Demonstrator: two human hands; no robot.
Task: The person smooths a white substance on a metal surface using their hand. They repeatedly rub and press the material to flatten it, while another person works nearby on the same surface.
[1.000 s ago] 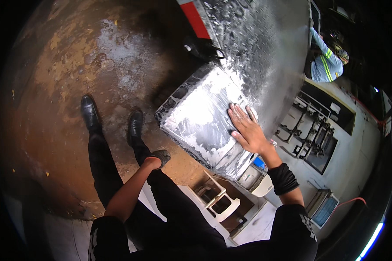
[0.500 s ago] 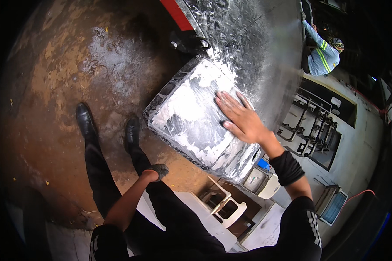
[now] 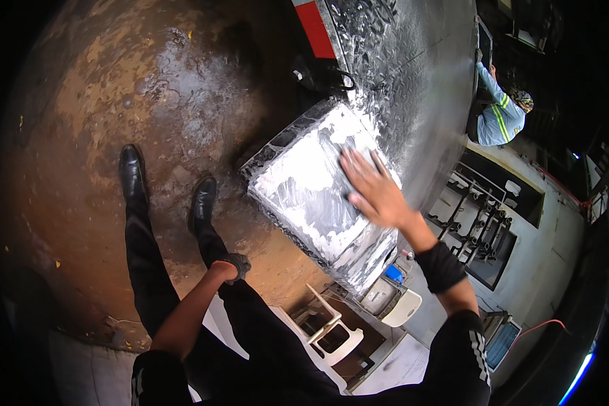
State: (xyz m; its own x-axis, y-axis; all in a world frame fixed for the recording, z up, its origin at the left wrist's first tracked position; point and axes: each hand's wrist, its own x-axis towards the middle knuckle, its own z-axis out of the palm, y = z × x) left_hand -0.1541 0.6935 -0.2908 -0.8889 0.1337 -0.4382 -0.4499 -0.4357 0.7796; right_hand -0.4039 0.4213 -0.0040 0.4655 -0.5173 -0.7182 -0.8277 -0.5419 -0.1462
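1. Our right hand [image 3: 375, 193] lies on the white-smeared box [image 3: 311, 196], near its top's right edge, fingers slightly spread.
2. Our gloved left hand [image 3: 238, 266] is by our leg [image 3: 213, 243]; we cannot tell its fingers' state.
3. The box adjoins the tread plate's [image 3: 416, 84] lower-left edge.

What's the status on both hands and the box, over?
Right hand spread on white-smeared box. Left hand dark-gloved, near right leg, grip unclear. Pale chair nearby, apart from both hands.
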